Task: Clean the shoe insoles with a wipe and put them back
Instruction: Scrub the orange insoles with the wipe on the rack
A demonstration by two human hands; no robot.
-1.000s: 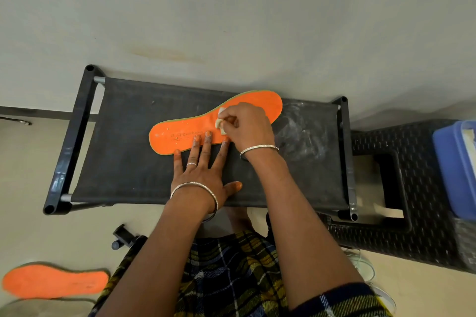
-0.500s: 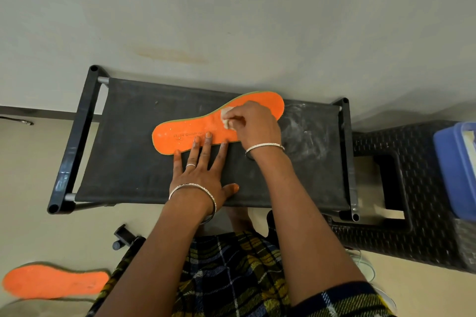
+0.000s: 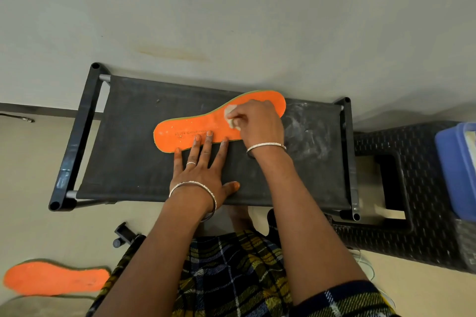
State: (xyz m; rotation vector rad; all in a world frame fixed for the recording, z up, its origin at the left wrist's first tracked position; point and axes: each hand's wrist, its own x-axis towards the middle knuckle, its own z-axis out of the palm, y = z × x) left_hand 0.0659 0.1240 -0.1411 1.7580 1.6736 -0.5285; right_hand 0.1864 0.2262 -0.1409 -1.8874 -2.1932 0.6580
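We judge the task early: our right hand (image 3: 257,121) pinches a crumpled white wipe (image 3: 228,111) on one flat orange foam insole (image 3: 180,127), our left hand (image 3: 203,172) pins it with straight fingers, and the second orange insole (image 3: 54,278) lies at the near left, neither put back.

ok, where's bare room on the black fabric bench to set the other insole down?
Bare: left third of the fabric bench, between left frame bar and insole heel; also the dusty patch between right hand and right frame bar. Crowded mid-bench: left hand presses the insole's near edge, right hand grips the wipe on it.
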